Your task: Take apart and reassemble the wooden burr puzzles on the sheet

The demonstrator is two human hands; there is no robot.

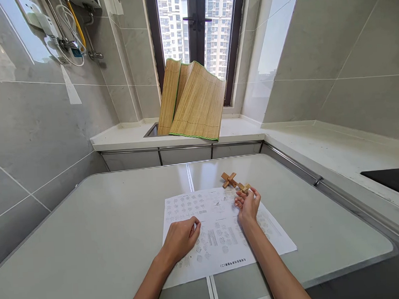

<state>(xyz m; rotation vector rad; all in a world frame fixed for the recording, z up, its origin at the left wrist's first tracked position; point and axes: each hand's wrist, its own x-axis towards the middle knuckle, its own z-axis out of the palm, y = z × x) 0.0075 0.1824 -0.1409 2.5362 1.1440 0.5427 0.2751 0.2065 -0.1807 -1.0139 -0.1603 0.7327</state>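
Observation:
A large printed sheet (213, 234) with small diagrams lies on the pale table. My left hand (182, 235) rests on its left part, fingers curled in, and whether they hold anything is hidden. Near the sheet's upper right edge, my right hand (249, 203) has its palm turned up and fingers bent around the near side of a light wooden piece (244, 188). Just left of that piece, a darker wooden cross-shaped piece (229, 179) sits on the table beyond the sheet.
The pale table (105, 218) spreads around the sheet. Behind it, a folded bamboo mat (196, 100) leans at the window over a white ledge (127, 135). A metal rail (293, 162) and white counter (337, 145) run along the right.

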